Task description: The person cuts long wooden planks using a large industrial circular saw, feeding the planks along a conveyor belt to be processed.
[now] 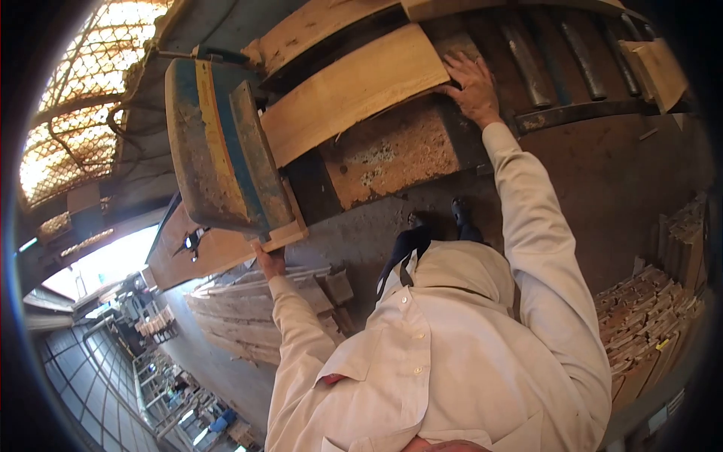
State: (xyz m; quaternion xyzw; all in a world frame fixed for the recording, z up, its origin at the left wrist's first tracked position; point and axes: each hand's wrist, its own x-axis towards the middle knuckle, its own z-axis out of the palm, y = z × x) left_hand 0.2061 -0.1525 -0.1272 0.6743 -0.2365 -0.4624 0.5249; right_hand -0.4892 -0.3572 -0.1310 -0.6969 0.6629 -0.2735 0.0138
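Note:
A wide, light brown board [354,87] lies on the machine bed, its left end at the blue, yellow and rusty machine housing [218,143]. My right hand [473,87] rests with fingers spread at the board's right end, thumb near its corner. Lower left, my left hand [269,260] is at the lower end of the housing, beside a piece of wood [286,235] that sticks out there. The fingers of my left hand are mostly hidden behind that wood, so its grip is unclear.
Metal rollers [580,60] run to the right of the bed, with wood pieces [655,71] on them. Stacked boards [248,309] lie at lower left. Bundled wood strips [644,320] stand at the right. A worn plate [392,158] fronts the bed. My feet are on the floor below.

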